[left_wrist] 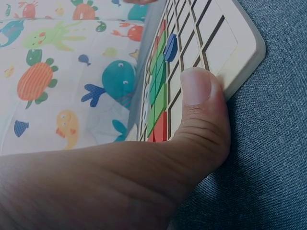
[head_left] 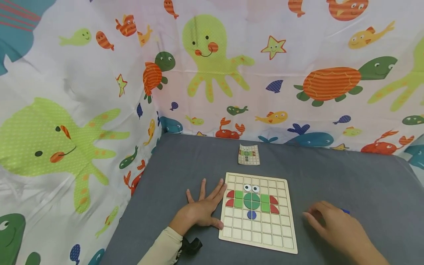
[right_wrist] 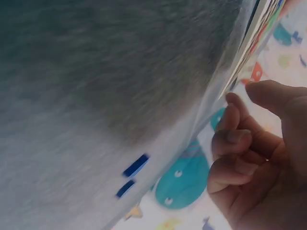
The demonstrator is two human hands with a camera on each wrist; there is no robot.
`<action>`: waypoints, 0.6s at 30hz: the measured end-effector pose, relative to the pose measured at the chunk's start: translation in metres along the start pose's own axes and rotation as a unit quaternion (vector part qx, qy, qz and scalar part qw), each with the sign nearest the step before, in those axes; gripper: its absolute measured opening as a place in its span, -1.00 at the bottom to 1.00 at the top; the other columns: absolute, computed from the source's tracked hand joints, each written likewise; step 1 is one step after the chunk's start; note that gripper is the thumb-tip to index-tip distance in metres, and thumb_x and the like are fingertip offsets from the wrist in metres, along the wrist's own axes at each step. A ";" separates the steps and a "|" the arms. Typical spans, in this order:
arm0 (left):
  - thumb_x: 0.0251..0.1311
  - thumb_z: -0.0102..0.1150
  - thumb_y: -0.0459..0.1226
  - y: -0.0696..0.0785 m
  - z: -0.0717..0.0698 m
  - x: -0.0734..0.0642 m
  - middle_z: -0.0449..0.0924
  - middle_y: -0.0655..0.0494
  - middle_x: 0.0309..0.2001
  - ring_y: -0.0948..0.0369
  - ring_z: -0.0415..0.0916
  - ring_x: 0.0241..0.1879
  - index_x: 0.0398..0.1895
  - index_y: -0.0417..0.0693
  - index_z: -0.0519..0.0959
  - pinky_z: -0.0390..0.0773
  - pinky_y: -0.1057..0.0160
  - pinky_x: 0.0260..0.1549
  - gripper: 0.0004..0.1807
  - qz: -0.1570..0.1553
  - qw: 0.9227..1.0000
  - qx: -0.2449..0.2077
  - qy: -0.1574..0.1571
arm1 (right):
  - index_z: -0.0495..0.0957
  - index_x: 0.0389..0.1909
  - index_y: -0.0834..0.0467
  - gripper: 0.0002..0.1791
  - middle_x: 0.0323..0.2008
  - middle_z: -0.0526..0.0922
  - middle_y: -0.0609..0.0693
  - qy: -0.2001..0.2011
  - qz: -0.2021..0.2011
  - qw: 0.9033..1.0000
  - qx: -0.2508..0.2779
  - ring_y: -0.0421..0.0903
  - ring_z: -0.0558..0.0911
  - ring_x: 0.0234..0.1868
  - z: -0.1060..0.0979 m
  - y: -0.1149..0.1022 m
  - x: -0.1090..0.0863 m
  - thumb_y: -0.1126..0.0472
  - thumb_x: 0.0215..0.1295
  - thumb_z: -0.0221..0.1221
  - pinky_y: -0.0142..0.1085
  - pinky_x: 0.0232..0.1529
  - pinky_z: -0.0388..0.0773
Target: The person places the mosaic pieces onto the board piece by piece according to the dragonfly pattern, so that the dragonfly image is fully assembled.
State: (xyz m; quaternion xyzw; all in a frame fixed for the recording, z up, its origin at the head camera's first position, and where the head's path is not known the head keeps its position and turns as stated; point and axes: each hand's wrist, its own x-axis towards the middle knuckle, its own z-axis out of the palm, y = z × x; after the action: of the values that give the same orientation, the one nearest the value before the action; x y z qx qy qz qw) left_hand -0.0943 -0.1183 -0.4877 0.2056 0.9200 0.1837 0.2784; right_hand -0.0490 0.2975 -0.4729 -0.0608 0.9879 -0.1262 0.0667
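A cream wooden grid board (head_left: pixel 237 235) lies on the grey cloth. Set in it are two eye pieces (head_left: pixel 247 187), a green circle (head_left: pixel 248 201) of several parts, light green squares (head_left: pixel 238 203), red quarter-circles (head_left: pixel 274 209) and a small blue circle (head_left: pixel 249 214). With fingers spread, my left hand (head_left: pixel 200 212) rests along the board's left edge, its thumb (left_wrist: pixel 198 91) touching the rim near the front corner. My right hand (head_left: pixel 338 224) hangs over the cloth right of the board, fingers loosely curled, holding nothing visible. Two blue pieces (right_wrist: pixel 136 165) lie on the cloth near it.
A small card (head_left: pixel 254 160) with a printed grid picture lies behind the board. Curtains (head_left: pixel 258 22) with sea animals stand at the back and left. A black wrist strap device (head_left: pixel 192 246) sits at my left wrist, below the sleeve (head_left: pixel 164 247).
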 end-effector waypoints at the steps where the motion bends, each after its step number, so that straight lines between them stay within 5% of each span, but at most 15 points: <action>1: 0.06 0.49 0.25 0.000 0.000 0.000 -0.67 0.45 0.70 -0.20 -0.88 0.60 0.72 0.52 -0.45 -0.62 -0.76 0.17 0.43 0.003 1.000 0.000 0.001 | 0.71 -0.23 0.02 -0.66 -0.33 0.65 -0.15 -0.008 0.015 1.000 0.000 -0.18 0.59 -0.37 -0.002 0.005 -0.001 -0.17 0.34 0.42 -0.07 -0.42 0.63; 18: 0.06 0.51 0.20 0.004 -0.003 -0.001 -0.59 0.34 0.73 -0.25 -0.83 0.61 0.76 0.40 -0.38 -0.58 -0.76 0.20 0.43 0.002 1.000 0.001 -0.004 | 0.61 -0.43 0.17 -0.43 -0.56 0.53 -0.07 -0.066 0.157 0.985 0.012 -0.11 0.50 -0.53 0.000 0.054 -0.034 -0.30 0.39 0.31 -0.15 -0.56 0.48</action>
State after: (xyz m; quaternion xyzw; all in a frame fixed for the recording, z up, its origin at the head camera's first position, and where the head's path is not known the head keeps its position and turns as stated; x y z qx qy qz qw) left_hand -0.0942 -0.1159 -0.4827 0.2086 0.9188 0.1825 0.2810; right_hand -0.0212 0.3542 -0.4825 0.0875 0.9770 -0.1216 0.1516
